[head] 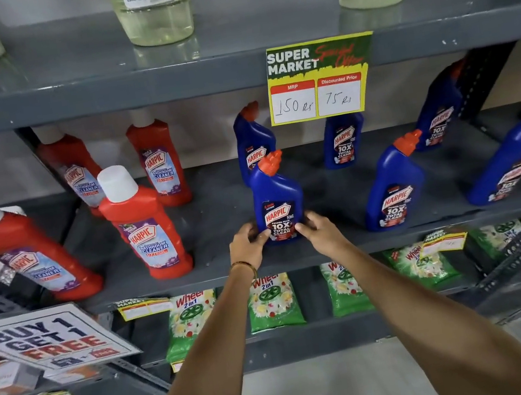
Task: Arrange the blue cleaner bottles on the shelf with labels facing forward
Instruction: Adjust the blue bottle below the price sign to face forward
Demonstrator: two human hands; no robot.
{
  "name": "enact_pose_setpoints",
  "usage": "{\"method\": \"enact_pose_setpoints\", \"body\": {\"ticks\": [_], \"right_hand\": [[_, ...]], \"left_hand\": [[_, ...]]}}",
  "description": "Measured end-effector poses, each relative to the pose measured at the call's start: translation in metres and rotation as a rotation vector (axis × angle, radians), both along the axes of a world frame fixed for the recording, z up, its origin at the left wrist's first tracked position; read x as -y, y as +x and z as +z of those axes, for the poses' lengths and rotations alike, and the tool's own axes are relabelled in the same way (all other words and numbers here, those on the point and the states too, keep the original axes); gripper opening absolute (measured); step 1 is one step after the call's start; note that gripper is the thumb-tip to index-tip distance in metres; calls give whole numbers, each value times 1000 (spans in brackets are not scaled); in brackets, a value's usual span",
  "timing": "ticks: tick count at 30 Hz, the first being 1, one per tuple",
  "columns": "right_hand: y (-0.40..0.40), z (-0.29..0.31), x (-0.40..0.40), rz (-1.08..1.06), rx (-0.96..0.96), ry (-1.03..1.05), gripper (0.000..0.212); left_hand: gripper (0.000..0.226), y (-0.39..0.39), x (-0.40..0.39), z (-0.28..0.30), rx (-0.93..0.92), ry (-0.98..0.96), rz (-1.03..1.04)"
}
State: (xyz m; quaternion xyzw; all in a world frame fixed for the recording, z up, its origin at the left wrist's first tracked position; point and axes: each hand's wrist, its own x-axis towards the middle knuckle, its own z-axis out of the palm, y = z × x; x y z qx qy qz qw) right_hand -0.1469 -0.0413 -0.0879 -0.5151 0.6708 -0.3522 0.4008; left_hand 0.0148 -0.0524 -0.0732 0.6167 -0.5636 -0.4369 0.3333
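Note:
Several blue cleaner bottles with red caps stand on the grey middle shelf (214, 219). The front centre blue bottle (275, 194) is upright with its label facing me. My left hand (249, 242) grips its lower left side and my right hand (317, 229) grips its lower right side. Directly behind it stands another blue bottle (252, 139). A third (343, 141) stands at the back, its top hidden by a price sign. Two more blue bottles (392, 184) (507, 164) stand in the front row to the right, and one (440, 117) at the back right.
Red bathroom cleaner bottles (143, 232) fill the left of the same shelf. A yellow price sign (318, 79) hangs from the upper shelf edge. Clear bottles (155, 14) stand above. Green detergent packs (272, 303) lie on the lower shelf. A "buy 1 get 1 free" sign (47, 339) sits lower left.

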Motion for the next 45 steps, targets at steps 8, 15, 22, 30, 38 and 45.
{"method": "enact_pose_setpoints", "body": {"ticks": [8, 15, 22, 30, 38, 45], "right_hand": [[1, -1, -16, -4, -8, 2, 31], [3, -1, -23, -17, 1, -7, 32], [3, 2, -24, -10, 7, 3, 34], [1, 3, -25, -5, 35, 7, 33], [-3, 3, -24, 27, 26, 34, 36], [-1, 6, -44, 20, -104, 12, 44]], "left_hand": [[38, 3, -15, 1, -5, 9, 2], [39, 2, -22, 1, -7, 7, 12], [40, 2, -24, 1, -7, 15, 14], [41, 0, -26, 2, -7, 10, 30], [41, -1, -27, 0, 19, 21, 45], [52, 3, -50, -5, 208, 9, 42]]}}
